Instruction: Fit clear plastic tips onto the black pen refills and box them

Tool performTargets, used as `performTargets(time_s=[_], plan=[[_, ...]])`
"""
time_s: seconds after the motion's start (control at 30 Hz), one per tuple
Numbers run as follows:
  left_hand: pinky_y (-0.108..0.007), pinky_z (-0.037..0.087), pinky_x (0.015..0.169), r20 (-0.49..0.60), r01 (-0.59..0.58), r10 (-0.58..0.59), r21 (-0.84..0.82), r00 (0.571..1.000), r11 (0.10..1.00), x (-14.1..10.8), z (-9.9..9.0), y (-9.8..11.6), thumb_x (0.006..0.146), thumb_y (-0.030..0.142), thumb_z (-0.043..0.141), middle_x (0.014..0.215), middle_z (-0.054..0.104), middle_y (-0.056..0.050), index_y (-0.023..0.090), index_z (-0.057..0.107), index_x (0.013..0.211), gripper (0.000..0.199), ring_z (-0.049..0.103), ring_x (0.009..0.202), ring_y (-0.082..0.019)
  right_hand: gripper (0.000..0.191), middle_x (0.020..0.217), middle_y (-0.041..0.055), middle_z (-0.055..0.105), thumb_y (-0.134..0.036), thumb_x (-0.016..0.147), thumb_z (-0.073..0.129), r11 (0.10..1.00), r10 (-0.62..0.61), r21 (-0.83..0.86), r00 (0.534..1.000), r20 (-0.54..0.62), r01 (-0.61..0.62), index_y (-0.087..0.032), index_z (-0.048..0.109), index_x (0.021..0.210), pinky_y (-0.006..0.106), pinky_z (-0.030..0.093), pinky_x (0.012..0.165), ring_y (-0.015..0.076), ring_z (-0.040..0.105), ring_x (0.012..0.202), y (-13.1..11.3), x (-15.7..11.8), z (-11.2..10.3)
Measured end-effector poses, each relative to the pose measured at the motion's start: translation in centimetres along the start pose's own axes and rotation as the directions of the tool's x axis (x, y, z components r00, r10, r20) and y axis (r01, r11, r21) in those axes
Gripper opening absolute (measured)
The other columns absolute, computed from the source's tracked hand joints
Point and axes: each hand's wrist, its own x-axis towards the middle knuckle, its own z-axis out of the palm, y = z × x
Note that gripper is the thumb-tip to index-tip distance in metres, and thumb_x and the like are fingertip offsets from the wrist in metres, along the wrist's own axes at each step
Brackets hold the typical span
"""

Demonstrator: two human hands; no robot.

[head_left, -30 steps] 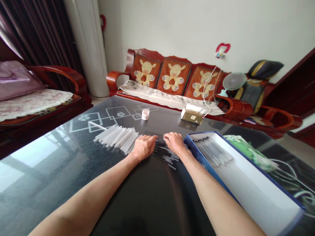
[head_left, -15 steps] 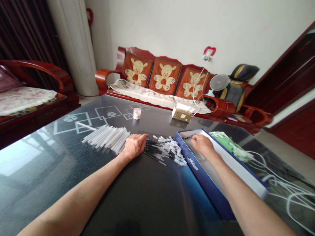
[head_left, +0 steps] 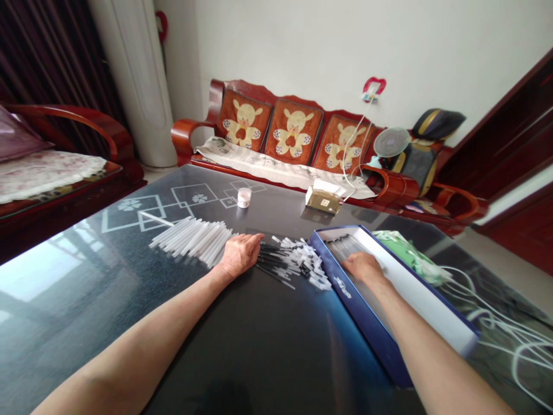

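My left hand (head_left: pixel 242 252) rests closed on the dark table, between a fanned pile of whitish translucent tubes (head_left: pixel 194 239) and a bundle of thin black-and-clear sticks (head_left: pixel 276 262). What its fingers hold, if anything, is hidden. At the right end of the bundle lie many small white and clear caps (head_left: pixel 305 259), a few with black parts. Inside a long blue box (head_left: pixel 345 288) with a white interior, my right hand (head_left: pixel 364 267) is low over a row of clear, dark-tipped sticks (head_left: pixel 345 245). Its fingers are blurred and partly hidden.
A small white round container (head_left: pixel 243 197) and a gold tissue box (head_left: pixel 323 199) stand farther back on the table. Right of the blue box lie a green-and-white bag (head_left: pixel 408 256) and looped white cables (head_left: pixel 496 325). A wooden sofa (head_left: pixel 194 135) stands behind.
My right hand has moved from the far end of the blue box a little toward me, uncovering the row of clear sticks there. My left hand stays at the bundle. The view shifts slightly.
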Motion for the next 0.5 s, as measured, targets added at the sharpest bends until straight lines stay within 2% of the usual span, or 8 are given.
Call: performTargets(time_s=[0.1, 0.17, 0.23, 0.3, 0.37, 0.43, 0.5], plan=[[-0.027, 0.049, 0.066, -0.006, -0.005, 0.005, -0.005, 1.000, 1.000, 0.0, 0.0, 0.0, 0.090, 0.019, 0.046, 0.082, 0.072, -0.005, 0.018, 0.065, 0.104, 0.023, 0.065, 0.069, -0.016, 0.030, 0.082, 0.0089, 0.074, -0.034, 0.083, 0.050, 1.000, 0.017, 0.015, 0.999, -0.046, -0.017, -0.020, 0.074, 0.070, 0.028, 0.046, 0.064, 0.0230, 0.068, 0.079, 0.8, -0.2, -0.6], [-0.027, 0.049, 0.066, -0.019, -0.013, 0.013, -0.019, 1.000, 1.000, 0.0, 0.0, 0.0, 0.090, 0.018, 0.046, 0.081, 0.072, -0.005, 0.018, 0.064, 0.104, 0.023, 0.065, 0.069, -0.016, 0.030, 0.084, 0.0099, 0.074, -0.035, 0.082, 0.051, 0.997, 0.022, 0.081, 0.987, -0.159, -0.010, -0.019, 0.074, 0.071, 0.030, 0.047, 0.067, 0.0258, 0.069, 0.084, 1.3, -0.5, -1.3], [-0.027, 0.049, 0.066, -0.035, -0.028, 0.026, -0.039, 0.999, 0.999, 0.1, -0.1, 0.1, 0.091, 0.018, 0.045, 0.080, 0.071, -0.005, 0.017, 0.063, 0.105, 0.023, 0.065, 0.068, -0.016, 0.027, 0.083, 0.0100, 0.074, -0.035, 0.080, 0.054, 0.964, 0.039, 0.262, 0.949, -0.314, 0.047, -0.018, 0.074, 0.079, 0.029, 0.048, 0.067, 0.0256, 0.069, 0.083, 1.0, -1.3, -2.1], [-0.028, 0.050, 0.066, -0.050, -0.048, 0.045, -0.059, 0.998, 0.997, 0.2, -0.3, 0.3, 0.092, 0.018, 0.043, 0.078, 0.070, -0.005, 0.016, 0.062, 0.107, 0.024, 0.064, 0.067, -0.016, 0.032, 0.084, 0.0086, 0.074, -0.037, 0.078, 0.055, 0.836, 0.081, 0.523, 0.906, -0.416, 0.166, -0.017, 0.072, 0.095, 0.027, 0.049, 0.063, 0.0222, 0.070, 0.074, -0.4, -2.5, -3.0], [-0.029, 0.050, 0.067, -0.063, -0.062, 0.057, -0.075, 0.996, 0.995, 0.3, -0.5, 0.6, 0.093, 0.021, 0.042, 0.076, 0.069, -0.006, 0.014, 0.060, 0.112, 0.027, 0.063, 0.067, -0.016, 0.041, 0.085, 0.0072, 0.074, -0.042, 0.077, 0.056, 0.622, 0.083, 0.729, 0.901, -0.426, 0.287, -0.016, 0.069, 0.106, 0.026, 0.050, 0.058, 0.0192, 0.069, 0.066, -2.7, -4.0, -3.3], [-0.029, 0.050, 0.070, -0.060, -0.071, 0.065, -0.105, 0.996, 0.992, 0.5, -0.8, 0.9, 0.095, 0.025, 0.041, 0.077, 0.068, -0.006, 0.013, 0.058, 0.115, 0.029, 0.063, 0.069, -0.017, 0.042, 0.086, 0.0061, 0.074, -0.044, 0.077, 0.057, 0.482, -0.006, 0.784, 0.896, -0.443, 0.391, -0.016, 0.068, 0.106, 0.027, 0.052, 0.061, 0.0176, 0.069, 0.065, -5.8, -5.6, -3.0], [-0.029, 0.050, 0.072, -0.040, -0.075, 0.069, -0.159, 0.997, 0.984, 0.6, -1.1, 1.2, 0.096, 0.030, 0.040, 0.078, 0.068, -0.007, 0.013, 0.059, 0.115, 0.031, 0.062, 0.071, -0.016, 0.039, 0.084, 0.0056, 0.073, -0.044, 0.076, 0.059, 0.382, -0.067, 0.807, 0.885, -0.462, 0.450, -0.016, 0.069, 0.101, 0.028, 0.053, 0.065, 0.0175, 0.068, 0.067, -9.0, -7.0, -1.8]])
